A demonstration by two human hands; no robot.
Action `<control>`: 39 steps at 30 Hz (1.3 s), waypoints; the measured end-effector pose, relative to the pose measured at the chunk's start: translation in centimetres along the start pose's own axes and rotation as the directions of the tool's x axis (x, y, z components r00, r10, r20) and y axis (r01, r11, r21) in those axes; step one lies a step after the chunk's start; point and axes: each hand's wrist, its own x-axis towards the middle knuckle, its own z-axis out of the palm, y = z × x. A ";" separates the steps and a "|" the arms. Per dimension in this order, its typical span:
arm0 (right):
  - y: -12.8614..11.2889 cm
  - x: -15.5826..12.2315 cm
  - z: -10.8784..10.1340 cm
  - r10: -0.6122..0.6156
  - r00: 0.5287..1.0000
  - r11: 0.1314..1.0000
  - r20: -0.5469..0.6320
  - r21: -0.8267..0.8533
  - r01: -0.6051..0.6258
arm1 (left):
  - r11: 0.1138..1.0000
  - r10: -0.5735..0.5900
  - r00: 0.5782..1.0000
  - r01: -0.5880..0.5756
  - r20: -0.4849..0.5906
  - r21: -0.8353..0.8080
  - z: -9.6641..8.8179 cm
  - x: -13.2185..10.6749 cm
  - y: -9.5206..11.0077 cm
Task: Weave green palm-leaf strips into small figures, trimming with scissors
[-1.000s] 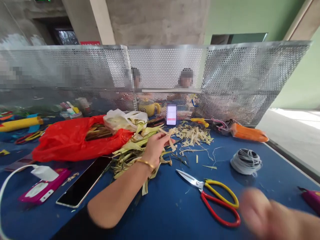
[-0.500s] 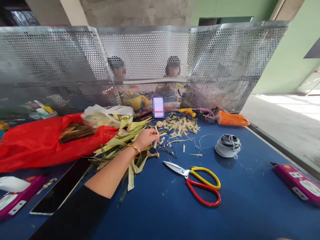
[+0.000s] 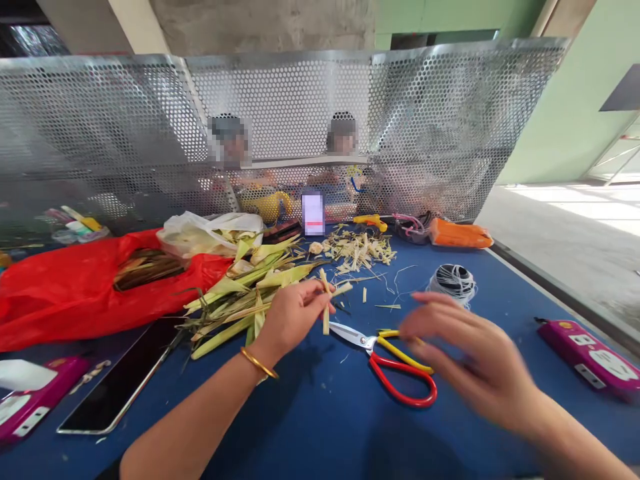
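My left hand [image 3: 295, 310] pinches a pale strip of husk [image 3: 326, 321] between thumb and fingers, just right of a heap of long green and yellow husks [image 3: 235, 308]. From the right comes my right hand [image 3: 483, 363], blurred, its fingers stretched out and apart with nothing seen in them. It hovers by the scissors [image 3: 369, 343], partly covering the yellow handle; whether it touches them I cannot tell. The scissors lie with blades toward the left hand. A ball of pale blue-grey yarn [image 3: 453, 280] sits behind my right hand.
Husk scraps [image 3: 360, 248] lie farther back. A red bag [image 3: 60, 283], a white plastic bag [image 3: 195, 233] and a dark phone [image 3: 120, 380] are at left. Purple packs [image 3: 593, 357] stand on both sides. A perforated metal screen [image 3: 295, 87] crosses the back, two people behind it.
My left hand has come nearer, off the husk heap, with the strip in its fingers. My right hand has come into view over the scissors.
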 end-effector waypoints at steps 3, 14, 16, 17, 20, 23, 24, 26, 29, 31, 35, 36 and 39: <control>3.3 1.2 1.9 0.150 0.963 0.825 0.224 -0.564 0.002 | 0.983 -0.056 0.989 0.030 0.138 0.184 0.1 -1.6 -0.4; 10.0 1.3 5.2 0.282 0.898 0.605 0.338 -0.789 0.107 | 0.830 -0.117 0.931 -0.100 0.347 0.549 -2.3 -5.2 -1.3; 9.9 1.1 5.1 0.278 0.903 0.616 0.329 -0.782 0.096 | 0.827 -0.128 0.918 -0.110 0.375 0.552 -2.3 -5.5 -1.5; 9.7 1.0 5.0 0.277 0.905 0.624 0.324 -0.777 0.087 | 0.819 -0.128 0.922 -0.109 0.365 0.564 -2.5 -5.6 -1.5; 8.5 0.6 4.5 0.269 0.909 0.656 0.317 -0.752 0.068 | 0.798 -0.079 0.963 -0.095 0.258 0.596 -3.1 -5.3 -0.7; 6.3 0.2 4.1 0.231 0.914 0.696 0.333 -0.713 0.084 | 0.908 -0.001 0.983 -0.075 0.182 0.413 -3.1 -3.6 1.0; 5.5 0.0 4.0 0.199 0.920 0.719 0.338 -0.688 0.098 | 0.954 -0.005 0.977 -0.059 0.212 0.293 -2.8 -2.7 1.4; 3.7 -0.2 4.2 0.094 0.936 0.783 0.340 -0.606 0.142 | 0.995 -0.038 0.955 0.010 0.295 0.098 -1.3 -0.5 2.0; 1.2 -0.4 5.0 -0.060 0.936 0.838 0.347 -0.492 0.236 | 0.987 -0.138 0.912 0.160 0.387 -0.024 2.3 2.6 2.0; 0.1 -0.6 5.7 -0.125 0.930 0.854 0.346 -0.440 0.278 | 0.944 -0.232 0.849 0.314 0.475 -0.100 4.8 4.0 1.8; -1.0 -1.1 6.7 -0.185 0.927 0.865 0.327 -0.394 0.311 | 0.829 -0.351 0.724 0.535 0.594 -0.163 8.0 5.1 1.3; -1.0 -1.4 6.8 -0.175 0.926 0.873 0.334 -0.383 0.303 | 0.816 -0.357 0.713 0.552 0.603 -0.169 8.2 5.2 1.3; -1.0 -2.5 6.3 0.010 0.955 0.924 0.295 -0.368 0.104 | 0.800 -0.367 0.715 0.569 0.595 -0.190 7.8 5.2 1.1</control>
